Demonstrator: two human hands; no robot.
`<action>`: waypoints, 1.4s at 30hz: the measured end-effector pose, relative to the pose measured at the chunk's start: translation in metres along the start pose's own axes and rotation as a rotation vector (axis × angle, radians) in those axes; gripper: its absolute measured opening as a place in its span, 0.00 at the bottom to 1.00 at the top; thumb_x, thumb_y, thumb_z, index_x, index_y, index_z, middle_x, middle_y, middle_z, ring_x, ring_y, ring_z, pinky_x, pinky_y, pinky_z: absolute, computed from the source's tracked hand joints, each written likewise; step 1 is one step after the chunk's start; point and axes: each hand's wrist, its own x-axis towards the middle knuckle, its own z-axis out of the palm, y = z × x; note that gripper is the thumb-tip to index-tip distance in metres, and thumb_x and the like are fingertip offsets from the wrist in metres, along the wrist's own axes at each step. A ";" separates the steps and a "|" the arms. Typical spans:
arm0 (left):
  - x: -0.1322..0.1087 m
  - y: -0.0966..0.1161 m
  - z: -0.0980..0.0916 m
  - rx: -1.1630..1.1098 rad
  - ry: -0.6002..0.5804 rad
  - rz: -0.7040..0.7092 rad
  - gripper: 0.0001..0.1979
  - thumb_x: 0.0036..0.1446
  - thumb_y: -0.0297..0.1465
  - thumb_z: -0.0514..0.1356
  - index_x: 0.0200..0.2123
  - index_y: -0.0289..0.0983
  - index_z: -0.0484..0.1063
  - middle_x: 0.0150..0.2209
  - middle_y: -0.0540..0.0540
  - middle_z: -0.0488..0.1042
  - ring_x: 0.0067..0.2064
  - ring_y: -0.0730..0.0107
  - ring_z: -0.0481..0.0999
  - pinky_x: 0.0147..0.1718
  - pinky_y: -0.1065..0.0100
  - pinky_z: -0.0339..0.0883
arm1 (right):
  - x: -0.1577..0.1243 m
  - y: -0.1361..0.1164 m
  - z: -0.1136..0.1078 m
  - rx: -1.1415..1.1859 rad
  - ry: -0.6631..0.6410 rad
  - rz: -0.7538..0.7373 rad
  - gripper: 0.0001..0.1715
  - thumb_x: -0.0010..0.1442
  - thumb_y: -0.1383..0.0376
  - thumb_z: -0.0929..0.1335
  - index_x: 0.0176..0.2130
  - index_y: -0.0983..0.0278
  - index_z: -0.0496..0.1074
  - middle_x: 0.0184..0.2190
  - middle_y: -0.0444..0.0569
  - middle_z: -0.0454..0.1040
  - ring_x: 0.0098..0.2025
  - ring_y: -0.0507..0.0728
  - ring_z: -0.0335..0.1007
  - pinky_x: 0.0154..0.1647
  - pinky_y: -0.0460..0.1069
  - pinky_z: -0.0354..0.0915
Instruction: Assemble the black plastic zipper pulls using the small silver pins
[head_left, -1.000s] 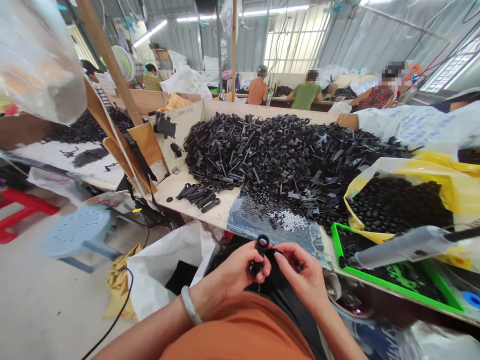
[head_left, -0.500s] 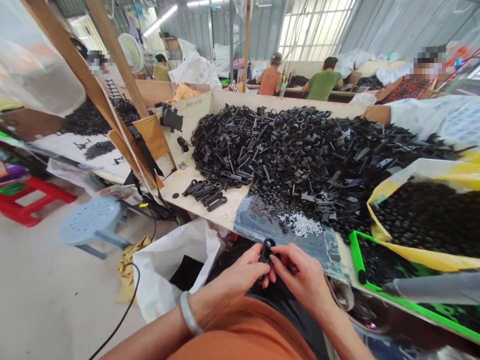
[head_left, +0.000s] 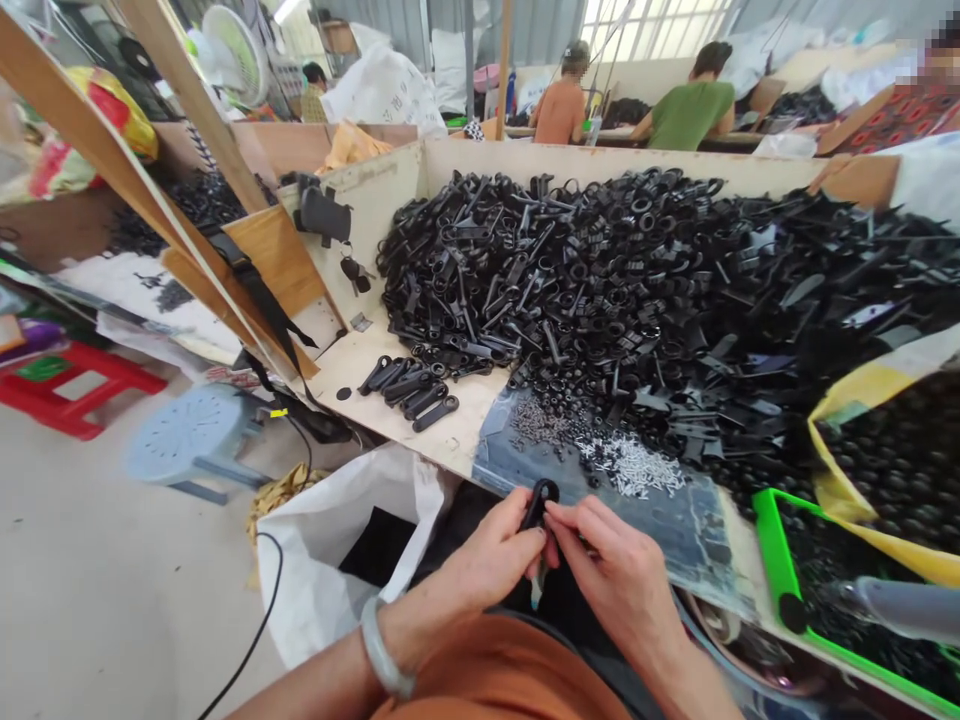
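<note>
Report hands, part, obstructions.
Left-hand grip closed on black ringed part. Right-hand grip at its ring end, anything pinched hidden. Nothing visibly in the way.

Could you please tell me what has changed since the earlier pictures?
The right hand has moved left, onto the ring end of the ring-ended black part that the left hand still holds. The laid-out black parts and white pins stayed put.

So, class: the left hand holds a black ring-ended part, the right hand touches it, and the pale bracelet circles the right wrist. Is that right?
Not quite: the head view shows the pale bracelet circling the left wrist. The left hand holds the black ring-ended part, and the right hand touches it.
</note>
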 end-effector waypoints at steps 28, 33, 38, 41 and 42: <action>0.039 -0.020 -0.036 0.009 0.098 0.028 0.18 0.65 0.48 0.58 0.40 0.38 0.68 0.21 0.55 0.65 0.23 0.75 0.55 0.24 0.72 0.47 | -0.011 0.057 0.011 0.091 0.029 0.019 0.20 0.72 0.68 0.60 0.57 0.58 0.72 0.33 0.48 0.77 0.31 0.53 0.77 0.34 0.45 0.73; 0.040 -0.019 -0.035 0.031 0.101 0.040 0.19 0.65 0.49 0.57 0.40 0.37 0.67 0.22 0.55 0.65 0.23 0.76 0.56 0.23 0.72 0.49 | 0.004 0.038 0.006 0.055 -0.120 0.137 0.26 0.73 0.61 0.62 0.67 0.57 0.63 0.39 0.48 0.77 0.33 0.53 0.77 0.36 0.46 0.74; 0.040 -0.020 -0.034 0.054 0.110 0.043 0.18 0.66 0.48 0.57 0.39 0.38 0.67 0.22 0.55 0.65 0.23 0.75 0.57 0.23 0.72 0.49 | 0.013 0.028 0.008 0.103 -0.130 0.020 0.23 0.73 0.69 0.59 0.61 0.58 0.72 0.39 0.49 0.76 0.33 0.51 0.77 0.35 0.43 0.72; 0.039 -0.022 -0.034 0.065 0.106 0.046 0.16 0.67 0.45 0.56 0.40 0.38 0.67 0.22 0.55 0.65 0.24 0.76 0.57 0.24 0.72 0.50 | 0.011 0.028 0.014 0.092 -0.083 0.054 0.19 0.73 0.67 0.62 0.57 0.60 0.75 0.37 0.49 0.75 0.31 0.51 0.76 0.33 0.44 0.72; 0.039 -0.022 -0.034 0.073 0.108 0.050 0.15 0.68 0.45 0.55 0.41 0.38 0.67 0.22 0.55 0.65 0.24 0.75 0.58 0.24 0.72 0.50 | 0.011 0.028 0.015 0.087 -0.087 0.057 0.19 0.73 0.67 0.62 0.57 0.60 0.75 0.37 0.49 0.74 0.30 0.51 0.75 0.32 0.44 0.71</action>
